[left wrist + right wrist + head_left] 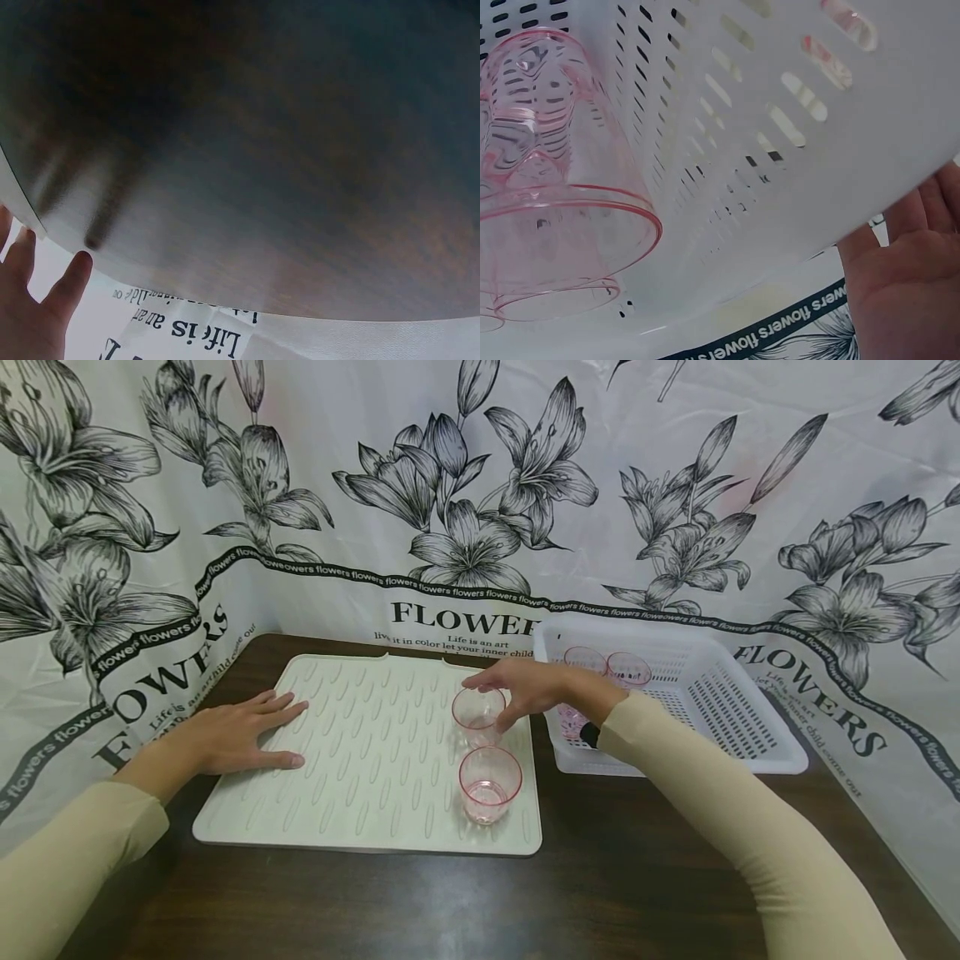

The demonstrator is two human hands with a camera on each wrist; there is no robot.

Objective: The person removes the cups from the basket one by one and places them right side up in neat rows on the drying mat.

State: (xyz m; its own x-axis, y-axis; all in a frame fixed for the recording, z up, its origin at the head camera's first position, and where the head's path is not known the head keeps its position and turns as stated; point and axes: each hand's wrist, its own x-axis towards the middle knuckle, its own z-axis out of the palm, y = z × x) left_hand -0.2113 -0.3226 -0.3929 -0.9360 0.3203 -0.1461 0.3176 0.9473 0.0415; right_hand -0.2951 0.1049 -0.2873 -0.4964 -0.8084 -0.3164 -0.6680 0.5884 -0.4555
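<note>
"What do we find at the right hand (531, 685)?"
"We find its thumb and fingers clamped on the far cup (471, 714), fingers at the rim's twelve o'clock, thumb near four. The cup is at the white mat (352, 822); we cannot tell whether its base touches. The near cup (491, 787) stands at six o'clock from it."
"The left hand (236, 739)?"
"Flat on the mat's nine o'clock side, thumb apart from the fingers. At three o'clock we record the basket (783, 756)."
</note>
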